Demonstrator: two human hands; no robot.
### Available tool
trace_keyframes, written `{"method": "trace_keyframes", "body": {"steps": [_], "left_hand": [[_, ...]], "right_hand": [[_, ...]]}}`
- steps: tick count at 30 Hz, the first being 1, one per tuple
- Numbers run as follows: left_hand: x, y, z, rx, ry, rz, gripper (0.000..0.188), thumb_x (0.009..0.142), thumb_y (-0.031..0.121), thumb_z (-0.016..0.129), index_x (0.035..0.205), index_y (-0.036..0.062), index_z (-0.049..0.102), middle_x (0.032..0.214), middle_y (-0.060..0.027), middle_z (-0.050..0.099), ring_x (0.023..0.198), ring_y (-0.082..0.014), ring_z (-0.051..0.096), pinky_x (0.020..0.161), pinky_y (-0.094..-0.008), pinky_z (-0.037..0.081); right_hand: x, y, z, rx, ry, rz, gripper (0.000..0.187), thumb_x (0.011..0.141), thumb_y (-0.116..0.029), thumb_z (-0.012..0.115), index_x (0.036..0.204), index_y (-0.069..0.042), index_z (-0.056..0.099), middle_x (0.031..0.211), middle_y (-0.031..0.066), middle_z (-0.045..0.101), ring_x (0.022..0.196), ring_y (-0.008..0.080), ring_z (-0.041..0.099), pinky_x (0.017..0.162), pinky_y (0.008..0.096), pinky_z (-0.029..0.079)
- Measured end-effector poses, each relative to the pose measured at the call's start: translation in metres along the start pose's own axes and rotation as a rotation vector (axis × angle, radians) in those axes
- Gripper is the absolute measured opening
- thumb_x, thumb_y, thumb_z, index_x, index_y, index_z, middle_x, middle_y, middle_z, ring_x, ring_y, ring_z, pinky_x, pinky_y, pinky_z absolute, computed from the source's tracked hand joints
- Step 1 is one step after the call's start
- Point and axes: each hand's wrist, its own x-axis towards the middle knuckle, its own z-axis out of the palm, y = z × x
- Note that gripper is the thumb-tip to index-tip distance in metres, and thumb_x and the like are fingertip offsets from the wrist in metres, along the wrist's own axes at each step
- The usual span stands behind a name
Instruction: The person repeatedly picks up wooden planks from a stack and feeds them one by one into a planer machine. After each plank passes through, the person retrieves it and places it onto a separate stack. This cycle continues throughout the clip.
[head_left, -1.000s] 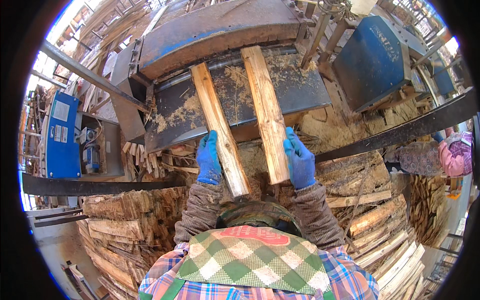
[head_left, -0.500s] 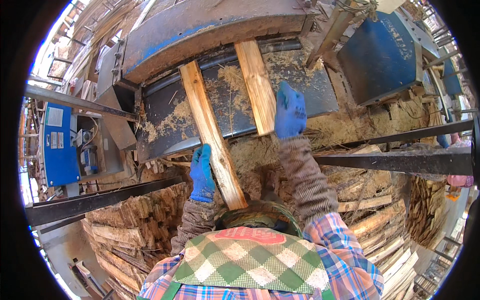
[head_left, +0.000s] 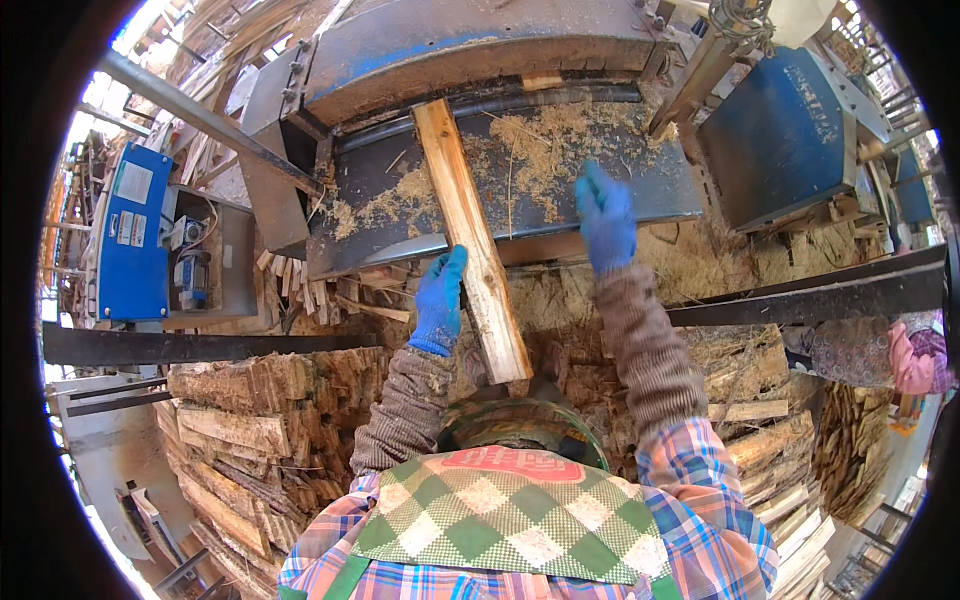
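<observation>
Your left hand (head_left: 437,300), in a blue glove, is closed on the left edge of the board (head_left: 470,220), toward its near end. The board lies pointing away from you across the bed (head_left: 660,190), left of the middle, its far end slanting to the left. That end lies near the roller (head_left: 590,95) along the bed's far edge; the other juts past the near edge toward your apron (head_left: 500,520). Your right hand (head_left: 605,215), gloved alike, is empty, its fingers loosely extended, above the bed's near edge on the way to the near right corner, well apart from the board. Past the roller, under the hood (head_left: 480,50), part of a second board (head_left: 543,82) shows. Sawdust (head_left: 540,150) is scattered over the bed, thickest to the right of your board. A blue housing (head_left: 785,140) stands beyond the bed's right edge, a blue panel (head_left: 135,235) off to its left. Stacked wood (head_left: 230,440) flanks you on both sides.
</observation>
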Motion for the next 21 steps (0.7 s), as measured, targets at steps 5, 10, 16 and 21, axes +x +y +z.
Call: {"method": "trace_keyframes", "body": {"steps": [5,10,16,21], "left_hand": [[0.0,-0.018,0.007,-0.064,-0.189,-0.095,0.049,0.096,0.047,0.076,0.118,0.0032,0.068,0.087,0.001,0.064,0.074,-0.0088,0.058,0.066,-0.0277,0.051],[-0.062,0.02,0.014,0.064,-0.716,-0.279,0.05,0.105,0.042,0.064,0.137,0.005,0.062,0.113,-0.0135,0.074,0.093,-0.0225,0.073,0.083,-0.0376,0.063],[-0.034,0.019,0.017,-0.051,-0.342,0.346,0.047,0.107,0.036,0.063,0.142,0.0055,0.061,0.119,-0.0123,0.072,0.102,-0.0209,0.071,0.086,-0.0341,0.06],[0.033,0.062,0.031,1.013,0.075,0.817,0.072,0.103,0.054,0.058,0.156,0.0067,0.046,0.159,-0.0216,0.046,0.151,-0.0386,0.037,0.125,-0.0525,0.028]], "right_hand": [[-0.164,0.003,0.026,0.125,-0.415,0.054,0.081,0.101,-0.041,0.069,0.167,-0.017,0.029,0.129,0.0225,0.067,0.093,0.0215,0.067,0.086,0.0403,0.058],[-0.225,0.04,-0.037,-0.161,0.106,0.023,0.069,0.103,-0.037,0.069,0.164,-0.027,0.037,0.122,0.0107,0.076,0.064,0.0068,0.053,0.052,0.0292,0.049],[-0.222,0.028,-0.087,0.219,0.213,0.195,0.062,0.102,-0.021,0.071,0.158,-0.011,0.047,0.149,0.0042,0.063,0.085,0.0033,0.058,0.078,0.026,0.056],[-0.173,0.015,-0.059,0.345,0.071,0.26,0.059,0.103,-0.017,0.067,0.159,-0.015,0.047,0.12,0.0025,0.075,0.069,0.0014,0.047,0.061,0.0218,0.047]]}}
